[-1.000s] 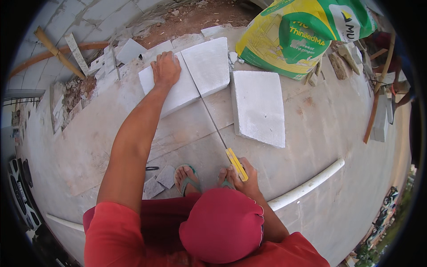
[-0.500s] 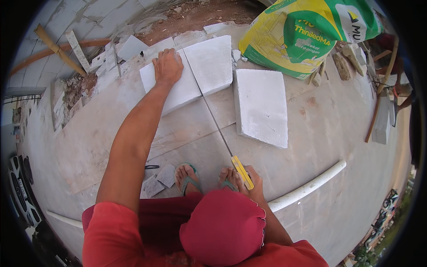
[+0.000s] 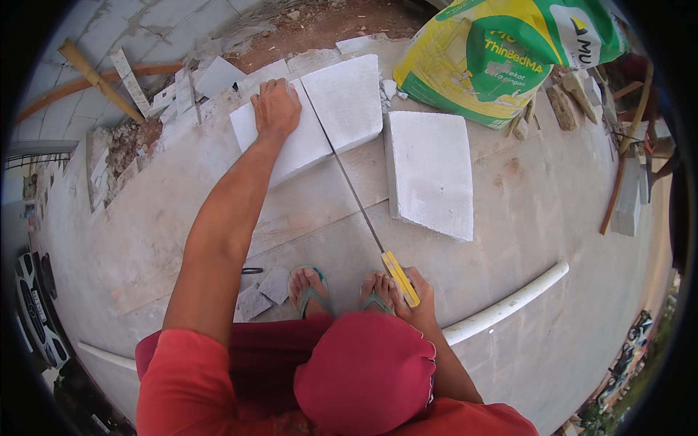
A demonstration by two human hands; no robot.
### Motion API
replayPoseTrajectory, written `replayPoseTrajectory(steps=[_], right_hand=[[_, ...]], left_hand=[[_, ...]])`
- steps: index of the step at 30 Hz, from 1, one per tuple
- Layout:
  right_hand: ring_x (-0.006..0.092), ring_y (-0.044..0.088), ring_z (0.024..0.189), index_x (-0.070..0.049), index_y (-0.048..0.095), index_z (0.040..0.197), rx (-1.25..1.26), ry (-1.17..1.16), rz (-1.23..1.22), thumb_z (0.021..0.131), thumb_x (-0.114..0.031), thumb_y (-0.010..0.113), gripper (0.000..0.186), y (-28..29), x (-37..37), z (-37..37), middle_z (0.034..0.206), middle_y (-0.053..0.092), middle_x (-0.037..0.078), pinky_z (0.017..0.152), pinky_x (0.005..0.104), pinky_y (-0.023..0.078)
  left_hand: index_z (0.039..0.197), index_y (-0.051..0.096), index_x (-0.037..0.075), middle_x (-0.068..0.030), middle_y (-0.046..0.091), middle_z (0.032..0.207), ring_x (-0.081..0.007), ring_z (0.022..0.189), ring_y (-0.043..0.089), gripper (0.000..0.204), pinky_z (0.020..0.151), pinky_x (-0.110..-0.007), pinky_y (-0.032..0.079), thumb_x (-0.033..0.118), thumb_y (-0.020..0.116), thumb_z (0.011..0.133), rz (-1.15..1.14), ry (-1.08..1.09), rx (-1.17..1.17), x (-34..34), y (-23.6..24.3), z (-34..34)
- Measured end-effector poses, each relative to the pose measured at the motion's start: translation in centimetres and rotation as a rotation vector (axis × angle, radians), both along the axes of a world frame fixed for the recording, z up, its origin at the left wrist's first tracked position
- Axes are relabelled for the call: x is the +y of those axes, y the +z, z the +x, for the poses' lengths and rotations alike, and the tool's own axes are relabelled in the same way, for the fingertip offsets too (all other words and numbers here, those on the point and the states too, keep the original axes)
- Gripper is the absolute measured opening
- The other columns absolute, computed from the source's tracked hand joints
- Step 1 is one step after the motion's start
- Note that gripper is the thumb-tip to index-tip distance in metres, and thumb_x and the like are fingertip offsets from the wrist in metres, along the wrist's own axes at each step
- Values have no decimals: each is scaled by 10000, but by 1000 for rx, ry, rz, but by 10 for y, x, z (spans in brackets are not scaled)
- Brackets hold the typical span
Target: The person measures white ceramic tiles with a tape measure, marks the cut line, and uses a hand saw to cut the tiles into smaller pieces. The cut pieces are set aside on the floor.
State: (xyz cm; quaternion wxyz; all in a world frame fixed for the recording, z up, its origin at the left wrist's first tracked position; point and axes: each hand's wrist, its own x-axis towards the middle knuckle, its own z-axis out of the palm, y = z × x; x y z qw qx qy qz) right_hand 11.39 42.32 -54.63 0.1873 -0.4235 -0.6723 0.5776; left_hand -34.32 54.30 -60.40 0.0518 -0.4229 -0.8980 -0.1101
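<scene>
The person's left hand [image 3: 275, 109] lies flat, fingers spread, on the top of a white block [image 3: 313, 120] that rests on the concrete floor [image 3: 523, 211] ahead of the feet; its grip is apart, pressing down and not wrapped around anything. The right hand [image 3: 414, 294] sits low, just beside the right foot, its grip clamped on the yellow handle of a long saw [image 3: 356, 192]. The thin blade runs from that handle up and to the left, across the floor and over the block, lying along a line that crosses the block's top just right of the left hand. A second white block [image 3: 429, 174] lies flat on the floor just to the right of the first, apart from the blade. Behind it stands a green and yellow sack [image 3: 494, 58]. A white pipe [image 3: 509, 305] lies on the floor to the right of the right hand. Small grey broken pieces [image 3: 265, 291] lie beside the left foot.
</scene>
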Motion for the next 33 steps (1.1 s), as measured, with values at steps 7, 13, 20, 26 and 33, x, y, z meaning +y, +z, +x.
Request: replayPoseTrajectory(steps=[7,13,20,26,33], right_hand=[[332,662,726,10,655,1055,63,-43,47,1010,-174,728,203,-39,49,-107,807,668,216,672,425,520],[328,720,704,-9,653,1087,-5,-48,-6,1000,-196,741,224,-32,20,-52,788,683,187,667,402,552],[270,757,730,-31,684,1182,70,-35,-3,984,-190,756,264,-8,11,-9,820,720,152,692,364,581],[301,770,730,-26,678,1185,137,-89,63,973,-177,761,273,9,27,8,841,729,153,672,365,587],[185,705,737,-8,683,1194,157,-87,-30,968,-155,753,278,-8,24,21,864,711,131,694,338,572]], left_hand=[[1265,715,13,-174,702,1286,-348,1267,590,362,1078,-530,425,270,536,1083,97,-72,31,5,-1,9],[1315,685,11,-175,686,1329,-362,1275,585,390,1087,-538,421,290,538,1086,-46,-10,-57,7,6,9],[1304,660,-11,-222,666,1260,-402,1241,579,509,1076,-562,411,434,590,1067,-55,-118,-32,-12,11,-2],[1176,675,-23,-204,648,1173,-395,1183,572,506,1031,-524,416,464,651,1041,55,-120,95,-51,13,31],[1082,663,6,-173,617,1082,-380,1108,569,437,959,-499,428,430,730,1003,134,-267,177,-53,33,74]])
